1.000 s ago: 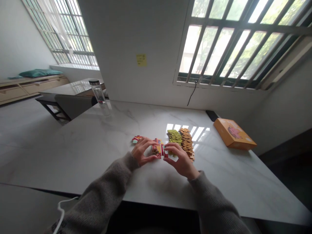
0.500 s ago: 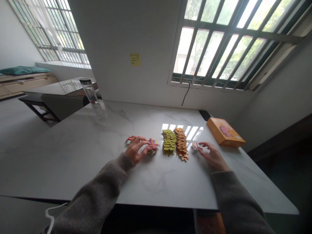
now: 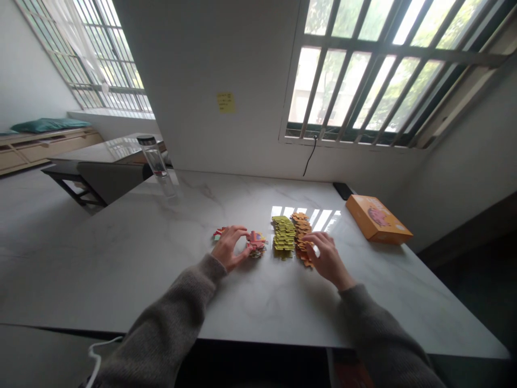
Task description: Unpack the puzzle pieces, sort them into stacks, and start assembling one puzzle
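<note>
Working at a white-veined marble worktop (image 3: pixel 133 242), the person had everything laid out around one landmark, a neat stack of olive-green jigsaw pieces (image 3: pixel 283 235). Well to its right lay an orange cardboard box (image 3: pixel 378 219), and a clear water bottle (image 3: pixel 155 161) stood far off to its left. Directly right of the green stack, touching it, ran a stack of orange pieces (image 3: pixel 299 223). Just left of it sat a loose pile of multicoloured pieces (image 3: pixel 256 244), with a smaller scatter (image 3: pixel 220 233) further left. The left hand (image 3: pixel 228 249) curved loosely, its fingertips at the pile's edge. The right hand (image 3: pixel 328 260) arched over the orange stack's near end, fingers bent down against it. Whether either hand pinched anything could not be told. Both stacks stood tidy under that light, separated touch.
</note>
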Available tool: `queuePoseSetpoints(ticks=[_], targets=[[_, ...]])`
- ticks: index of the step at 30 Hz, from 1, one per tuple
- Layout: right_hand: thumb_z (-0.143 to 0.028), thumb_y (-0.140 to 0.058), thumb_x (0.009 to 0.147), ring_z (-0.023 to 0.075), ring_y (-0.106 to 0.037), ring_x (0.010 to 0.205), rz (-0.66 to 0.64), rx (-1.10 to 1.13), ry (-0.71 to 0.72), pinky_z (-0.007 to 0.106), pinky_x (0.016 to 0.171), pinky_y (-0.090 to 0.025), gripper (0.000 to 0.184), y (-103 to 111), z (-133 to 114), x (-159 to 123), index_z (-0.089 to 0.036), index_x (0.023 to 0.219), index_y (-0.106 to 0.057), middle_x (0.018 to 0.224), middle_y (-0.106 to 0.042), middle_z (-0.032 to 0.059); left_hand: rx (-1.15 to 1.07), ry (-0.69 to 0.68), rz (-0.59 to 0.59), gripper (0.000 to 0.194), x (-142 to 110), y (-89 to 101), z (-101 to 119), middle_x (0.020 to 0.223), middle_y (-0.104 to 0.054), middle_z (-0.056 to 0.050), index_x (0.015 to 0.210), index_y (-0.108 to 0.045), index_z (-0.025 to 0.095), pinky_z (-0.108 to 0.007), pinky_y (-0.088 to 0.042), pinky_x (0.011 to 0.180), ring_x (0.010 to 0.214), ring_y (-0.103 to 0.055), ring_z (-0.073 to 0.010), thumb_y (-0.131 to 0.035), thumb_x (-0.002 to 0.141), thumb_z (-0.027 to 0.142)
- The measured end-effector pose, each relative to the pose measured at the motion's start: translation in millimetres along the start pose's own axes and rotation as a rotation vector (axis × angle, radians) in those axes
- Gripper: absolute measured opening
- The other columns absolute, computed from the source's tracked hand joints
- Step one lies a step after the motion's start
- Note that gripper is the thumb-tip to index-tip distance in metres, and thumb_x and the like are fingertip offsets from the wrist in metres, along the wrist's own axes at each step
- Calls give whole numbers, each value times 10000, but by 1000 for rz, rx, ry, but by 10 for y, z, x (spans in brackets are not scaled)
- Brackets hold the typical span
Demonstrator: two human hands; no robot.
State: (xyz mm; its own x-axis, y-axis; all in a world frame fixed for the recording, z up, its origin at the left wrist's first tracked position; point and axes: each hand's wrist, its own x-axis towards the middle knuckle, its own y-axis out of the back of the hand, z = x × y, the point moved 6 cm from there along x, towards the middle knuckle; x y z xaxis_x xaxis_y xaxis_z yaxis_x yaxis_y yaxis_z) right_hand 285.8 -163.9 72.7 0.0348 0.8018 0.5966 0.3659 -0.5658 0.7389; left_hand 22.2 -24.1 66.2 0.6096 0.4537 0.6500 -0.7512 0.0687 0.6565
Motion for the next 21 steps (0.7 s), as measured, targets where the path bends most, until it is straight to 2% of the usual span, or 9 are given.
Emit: queuePoseSetpoints(ticks=[4,7,11,14,18,21], targets=[[-153,-522,945,252,-577,1019,-101,164,160,429,904,-446,233,-347,-713,289,-253,1110,-654,1061,-685,78,-13,8,-44,250,-4,-37,-14,1145,-650,-97,1061,-625,208,-434,-443,989,1083,-594,-267,-662,830,293],[-171,-548,951,240,-571,1023,-157,217,202,419,924,-445,217,-549,-964,496,-255,1125,-646,1071,-671,79,-49,14,-70,228,-8,-56,-29,1143,-656,-90,1059,-629,214,-428,-448,980,1078,-597,-261,-661,841,270],[-198,-581,939,241,-566,1066,-138,269,173,430,963,-445,208,-622,-1010,648,-249,1135,-631,1129,-642,86,-120,22,-59,217,-7,-18,-23,1210,-649,-86,1071,-624,225,-442,-428,1006,1118,-585,-257,-674,861,252],[-228,-580,935,235,-582,1066,-72,413,54,436,960,-477,283,-583,-960,625,-232,1219,-582,1178,-608,105,-183,29,-10,193,4,49,16,1236,-647,-97,1049,-623,224,-460,-425,1025,1160,-576,-262,-685,871,268],[-338,-554,957,162,-634,791,-72,811,-202,339,750,-572,357,-676,-897,512,-225,1292,-505,955,-624,39,-264,7,3,171,15,83,109,1259,-652,-119,1030,-633,220,-467,-451,1028,1183,-591,-266,-689,875,269],[-400,-575,944,156,-660,779,-90,1006,-295,329,746,-594,341,-787,-888,463,-227,1234,-532,887,-628,11,-280,-13,16,218,19,92,162,1263,-663,-122,1076,-641,223,-458,-465,1027,1175,-613,-265,-697,868,259]])
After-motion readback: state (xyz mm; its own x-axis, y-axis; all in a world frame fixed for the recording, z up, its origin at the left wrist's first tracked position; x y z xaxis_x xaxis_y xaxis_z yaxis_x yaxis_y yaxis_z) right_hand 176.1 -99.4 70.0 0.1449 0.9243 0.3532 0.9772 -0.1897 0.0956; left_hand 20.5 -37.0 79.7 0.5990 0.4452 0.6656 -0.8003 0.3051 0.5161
